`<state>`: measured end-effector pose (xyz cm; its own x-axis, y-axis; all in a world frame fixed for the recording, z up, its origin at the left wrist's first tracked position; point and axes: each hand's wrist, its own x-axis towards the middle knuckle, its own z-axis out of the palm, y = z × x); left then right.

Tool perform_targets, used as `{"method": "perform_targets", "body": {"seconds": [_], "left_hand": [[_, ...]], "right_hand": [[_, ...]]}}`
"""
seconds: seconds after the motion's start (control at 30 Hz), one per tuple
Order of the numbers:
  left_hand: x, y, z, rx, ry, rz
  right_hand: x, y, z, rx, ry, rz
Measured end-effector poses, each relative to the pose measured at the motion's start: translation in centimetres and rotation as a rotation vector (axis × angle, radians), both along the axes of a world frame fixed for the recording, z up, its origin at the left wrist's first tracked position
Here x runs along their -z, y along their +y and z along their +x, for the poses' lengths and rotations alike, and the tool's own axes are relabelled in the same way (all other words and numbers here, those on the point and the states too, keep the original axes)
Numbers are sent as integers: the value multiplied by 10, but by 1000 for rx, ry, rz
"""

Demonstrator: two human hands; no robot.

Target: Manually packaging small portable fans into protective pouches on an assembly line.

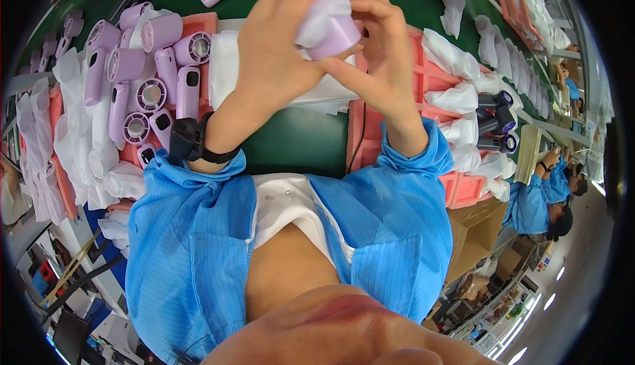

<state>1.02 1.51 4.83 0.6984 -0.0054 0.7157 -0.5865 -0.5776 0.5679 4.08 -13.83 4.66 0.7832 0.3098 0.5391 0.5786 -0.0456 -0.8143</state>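
A light purple handheld fan (338, 36), partly covered by a thin white sleeve (322, 16), is raised in front of me over the table. My left hand (272, 51), with a black watch on its wrist, curls round the fan from the left. From the other side, my right hand (385, 67) closes on it with bent fingers and thumb. The fan's handle does not show between my hands. Beneath them lies a stack of white sheets (225, 67).
On the left, several bare purple fans (126, 64) fill a pink tray (206, 24). A pink divided tray (423, 67) on the right carries white-wrapped pieces (450, 53) and dark fans (493, 120). More wrapped pieces line the green table (278, 141). Co-workers in blue (529, 203) sit farther right.
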Motion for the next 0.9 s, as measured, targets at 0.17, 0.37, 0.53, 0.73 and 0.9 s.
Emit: {"method": "perform_targets", "body": {"seconds": [0.17,0.37,0.53,0.73,0.9], "left_hand": [[7,37,5,612,282,-502],[6,14,1,255,93,-660],[7,4,-1,22,-264,-196],[11,31,7,-52,75,-425],[52,31,27,-37,340,-388]], "right_hand": [[-3,-1,11,-163,-8,-264],[22,-8,20,82,-285,-375],[29,0,11,285,-271,-468],[-6,-13,3,-14,190,-390],[-3,-48,80,8,569,-361]]}}
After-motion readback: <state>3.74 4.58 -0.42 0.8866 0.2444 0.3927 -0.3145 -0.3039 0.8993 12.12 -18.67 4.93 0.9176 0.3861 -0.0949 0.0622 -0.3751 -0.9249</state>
